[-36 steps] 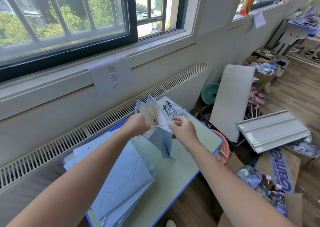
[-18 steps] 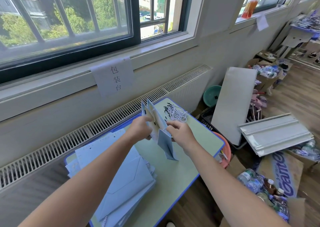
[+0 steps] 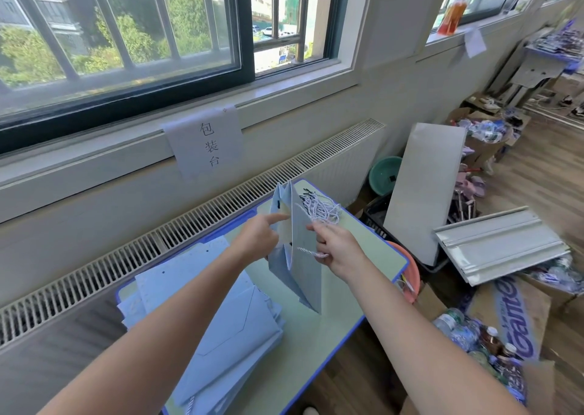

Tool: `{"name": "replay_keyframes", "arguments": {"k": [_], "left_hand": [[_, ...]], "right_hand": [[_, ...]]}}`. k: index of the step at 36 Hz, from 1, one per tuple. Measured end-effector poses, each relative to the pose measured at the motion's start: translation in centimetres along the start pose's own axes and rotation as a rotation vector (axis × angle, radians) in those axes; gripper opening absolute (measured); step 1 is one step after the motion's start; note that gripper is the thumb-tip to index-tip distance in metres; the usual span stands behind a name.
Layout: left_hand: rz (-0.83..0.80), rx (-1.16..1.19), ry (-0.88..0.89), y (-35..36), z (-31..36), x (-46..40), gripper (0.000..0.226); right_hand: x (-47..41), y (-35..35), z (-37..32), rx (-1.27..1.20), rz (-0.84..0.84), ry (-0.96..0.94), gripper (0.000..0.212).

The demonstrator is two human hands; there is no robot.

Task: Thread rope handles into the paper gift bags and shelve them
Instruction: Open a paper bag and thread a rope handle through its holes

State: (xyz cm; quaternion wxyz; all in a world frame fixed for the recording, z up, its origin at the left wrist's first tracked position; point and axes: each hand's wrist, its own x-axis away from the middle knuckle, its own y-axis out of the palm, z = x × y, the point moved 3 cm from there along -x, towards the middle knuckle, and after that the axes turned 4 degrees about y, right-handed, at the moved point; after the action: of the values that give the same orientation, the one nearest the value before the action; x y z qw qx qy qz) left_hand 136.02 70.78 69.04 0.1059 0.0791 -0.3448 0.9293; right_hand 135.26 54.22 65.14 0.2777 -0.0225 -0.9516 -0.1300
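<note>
A light blue paper gift bag (image 3: 305,269) is held up above the table (image 3: 335,335), its mouth toward the window. My left hand (image 3: 257,236) holds the bag's left side, with the forefinger stretched to the inner panel near a black rope tip. My right hand (image 3: 336,245) pinches a white twisted rope (image 3: 308,251) that comes out of the bag's right panel. A bundle of loose white ropes with black tips (image 3: 320,210) lies on the table's far end. A stack of flat blue bags (image 3: 218,329) lies at the near left.
A radiator grille (image 3: 177,234) runs along the wall under the window, with a paper sign (image 3: 207,142) taped above. To the right stand a white board (image 3: 423,190), a metal panel (image 3: 499,245), an orange basin (image 3: 409,275), cardboard boxes and bottles (image 3: 474,335) on the floor.
The bag has been lifted and turned so its right panel faces me. My right hand has drawn the rope out through that panel, and my left forefinger now points inside the bag.
</note>
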Motion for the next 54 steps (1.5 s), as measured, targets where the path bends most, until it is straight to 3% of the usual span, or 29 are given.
{"name": "replay_keyframes", "arguments": {"k": [7, 12, 21, 25, 32, 35, 38, 40, 43, 49, 54], "left_hand": [[0.031, 0.131, -0.077, -0.8, -1.4, 0.0, 0.075], [0.034, 0.134, -0.103, -1.1, -2.1, -0.2, 0.075], [0.096, 0.186, -0.052, -1.0, -2.0, -0.5, 0.061], [0.122, 0.207, -0.027, -0.8, -1.8, -0.7, 0.057], [0.105, 0.331, 0.037, 0.8, -0.3, -0.6, 0.048], [0.061, 0.408, 0.022, 1.4, 0.0, -0.6, 0.041], [0.012, 0.334, 0.071, 1.6, -0.6, -0.4, 0.024], [-0.007, 0.261, 0.122, 1.7, -1.3, -0.2, 0.016], [-0.046, 0.176, 0.133, 2.2, -2.6, 0.0, 0.017], [-0.157, -0.211, 0.120, 3.6, -4.5, -0.6, 0.016], [-0.140, -0.394, 0.210, 4.0, -3.2, -1.3, 0.023]], "right_hand": [[-0.5, -2.4, 1.0, -0.189, 0.246, 0.096, 0.025], [-0.8, -3.0, 1.7, -0.210, 0.284, 0.120, 0.025], [-0.8, -3.0, 1.9, 0.394, 0.218, -0.003, 0.016], [-0.6, -2.2, -0.1, 0.817, 0.312, -0.220, 0.019], [0.6, 2.1, -3.1, 0.790, 0.075, -0.277, 0.033], [1.0, 2.1, -3.5, 0.859, 0.085, -0.307, 0.016], [1.1, 1.2, -4.0, 0.893, 0.168, -0.389, 0.036], [1.1, 0.5, -4.4, 0.903, 0.229, -0.420, 0.038], [0.9, -0.5, -4.4, 0.874, 0.291, -0.408, 0.038], [0.9, -1.5, -4.0, 0.852, 0.310, -0.374, 0.033], [1.2, -1.1, -4.0, 0.851, 0.278, -0.394, 0.036]]}}
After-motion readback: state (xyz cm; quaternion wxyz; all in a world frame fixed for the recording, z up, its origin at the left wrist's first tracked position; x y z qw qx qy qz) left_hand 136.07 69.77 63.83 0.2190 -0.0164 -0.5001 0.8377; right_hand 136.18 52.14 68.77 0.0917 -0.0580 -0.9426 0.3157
